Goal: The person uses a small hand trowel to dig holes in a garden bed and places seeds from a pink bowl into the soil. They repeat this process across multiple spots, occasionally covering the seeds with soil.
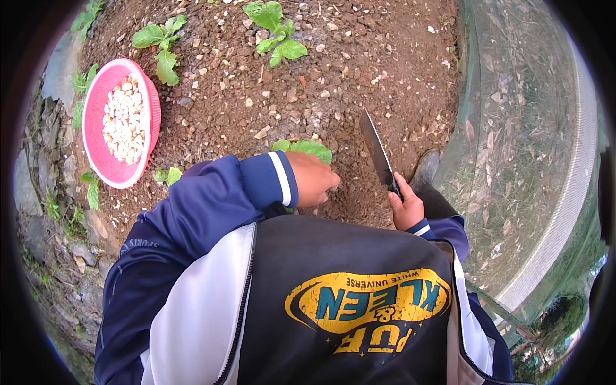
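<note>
My right hand point(406, 204) grips the dark handle of a broad-bladed kitchen knife point(375, 147), its blade pointing up and away over the brown soil. Low over the ground, my left hand point(315, 178) has its fingers curled downward. Whether anything is between those fingertips is hidden. Just beyond its knuckles show the green leaves of a small plant point(310, 148). At the left sits a pink plastic basket point(153, 108), tilted in view, with many pale pieces that look like garlic cloves point(124, 122) inside.
Young leafy plants point(281, 41) grow from the stony soil point(356, 62), with more near the basket. Green netting point(505, 130) with a pale border runs along the right. A dark boot point(428, 168) stands beside it. Stones point(36, 236) edge the left side.
</note>
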Available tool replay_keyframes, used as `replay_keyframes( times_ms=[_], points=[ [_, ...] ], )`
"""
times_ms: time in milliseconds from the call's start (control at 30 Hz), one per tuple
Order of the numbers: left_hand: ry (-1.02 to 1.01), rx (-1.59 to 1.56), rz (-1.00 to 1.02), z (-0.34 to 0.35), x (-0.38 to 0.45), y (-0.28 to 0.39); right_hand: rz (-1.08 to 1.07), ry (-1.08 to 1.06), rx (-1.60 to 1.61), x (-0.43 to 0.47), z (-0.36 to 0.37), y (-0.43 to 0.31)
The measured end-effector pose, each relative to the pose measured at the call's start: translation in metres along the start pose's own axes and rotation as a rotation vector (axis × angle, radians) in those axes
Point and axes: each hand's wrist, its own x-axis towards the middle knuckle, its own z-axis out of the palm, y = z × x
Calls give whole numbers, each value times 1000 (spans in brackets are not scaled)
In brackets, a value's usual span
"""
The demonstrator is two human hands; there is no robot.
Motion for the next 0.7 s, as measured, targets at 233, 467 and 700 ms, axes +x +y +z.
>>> replay_keyframes(
  times_ms=[233, 467, 700],
  points=[
    [338, 43, -278, 1, 24, -22, -23, 61, 378, 35, 17, 12],
    [608, 285, -403, 39, 114, -51, 58, 71, 680, 51, -1, -3],
    [382, 432, -628, 48, 155, -59, 46, 73, 853, 47, -24, -12]
  ],
)
